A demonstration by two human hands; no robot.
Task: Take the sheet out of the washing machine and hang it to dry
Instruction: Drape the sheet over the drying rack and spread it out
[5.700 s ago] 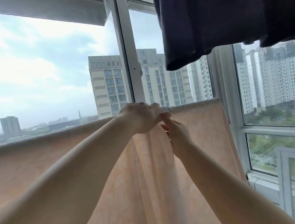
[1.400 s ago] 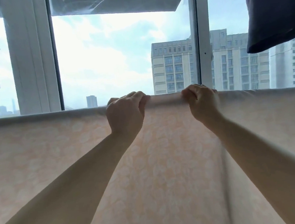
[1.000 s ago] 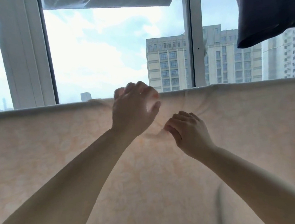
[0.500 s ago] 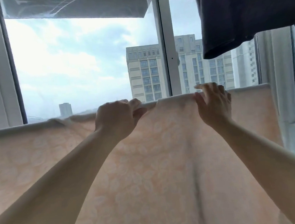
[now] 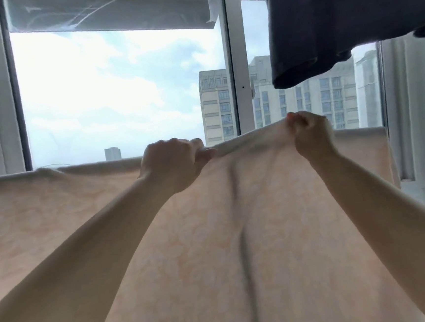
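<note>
The peach patterned sheet (image 5: 213,237) is hanging across the window (image 5: 113,92), draped over a support hidden under its top fold, its top edge running from the left side of the view to near the right window frame. Both hands are now gripping that top edge. The left hand (image 5: 173,164) is curling its fingers round the fold near the middle. The right hand (image 5: 309,137) is pinching the cloth and lifting it, so the edge between the hands is rising into a peak above the level line.

Half a second ago the right hand's fingers were lying extended over a flat top edge; a second ago it was lower, tugging at the cloth face. The change suggests the person is picking up a section of the fold to shift or straighten it along the support. A vertical crease is running down below the hands. The hanging looks nearly finished, with only smoothing left.

A dark garment (image 5: 343,21) is hanging above at the upper right, apart from the sheet.
</note>
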